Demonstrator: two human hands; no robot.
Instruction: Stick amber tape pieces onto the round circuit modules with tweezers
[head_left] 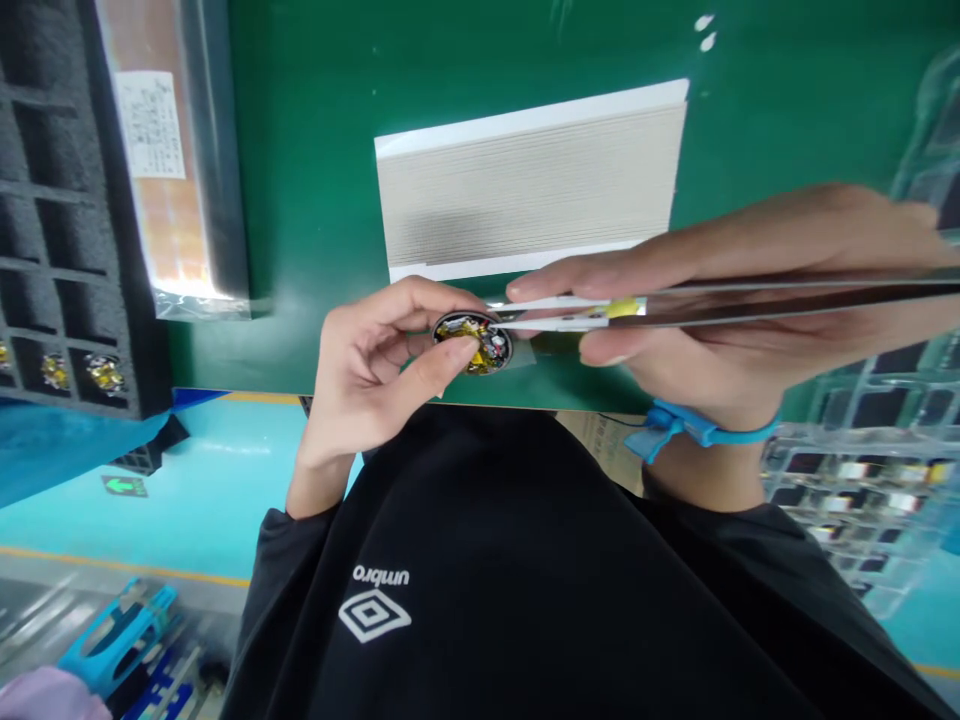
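Observation:
My left hand (382,365) pinches a small round assembly (491,350) between thumb and fingers, near the front edge of the green table. The assembly has a dark rim with yellow and silver parts inside. My right hand (705,310), with a blue band at the wrist, holds long metal tweezers (705,305) between thumb and fingers. The white tips of the tweezers point left and reach the upper right rim of the assembly; whether they grip anything is too small to tell. Behind both hands lies a white sheet (532,180) with fine beige strips.
At the left stand a black foam tray (139,340) with yellow-silver parts and a plastic-wrapped orange pack (180,230). Clear trays (847,490) with small parts are at the right. Two white specks (705,32) show on the green table (315,130).

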